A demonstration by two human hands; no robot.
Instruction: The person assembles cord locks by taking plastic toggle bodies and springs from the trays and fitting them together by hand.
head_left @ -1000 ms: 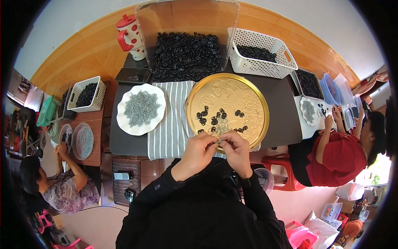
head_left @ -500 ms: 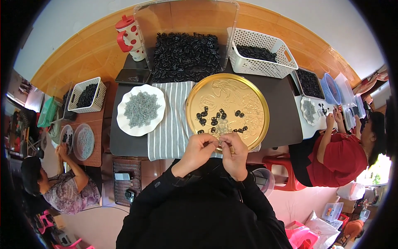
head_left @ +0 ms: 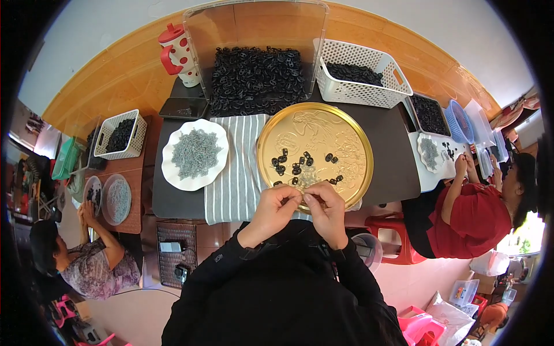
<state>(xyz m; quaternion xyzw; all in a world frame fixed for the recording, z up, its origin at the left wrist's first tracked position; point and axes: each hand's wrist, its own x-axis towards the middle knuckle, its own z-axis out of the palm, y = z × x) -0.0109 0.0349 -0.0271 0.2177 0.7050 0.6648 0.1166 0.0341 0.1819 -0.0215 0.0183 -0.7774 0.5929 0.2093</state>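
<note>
Left hand (head_left: 272,210) and right hand (head_left: 326,209) pinched together | maybe gripping one small part, too tiny to tell | near edge of gold tray (head_left: 352,135).

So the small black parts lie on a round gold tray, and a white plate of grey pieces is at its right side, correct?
Not quite. In the head view the white plate of grey pieces lies to the left of the round gold tray, not the right. The small black parts do lie on that tray.

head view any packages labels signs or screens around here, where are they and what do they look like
Dark flat device with a screen: on the table beside the red and white spotted jug, rectangular, black, unlit.
White plastic bags: on the floor at lower right, crumpled.
No signs or labels can be made out.
</note>
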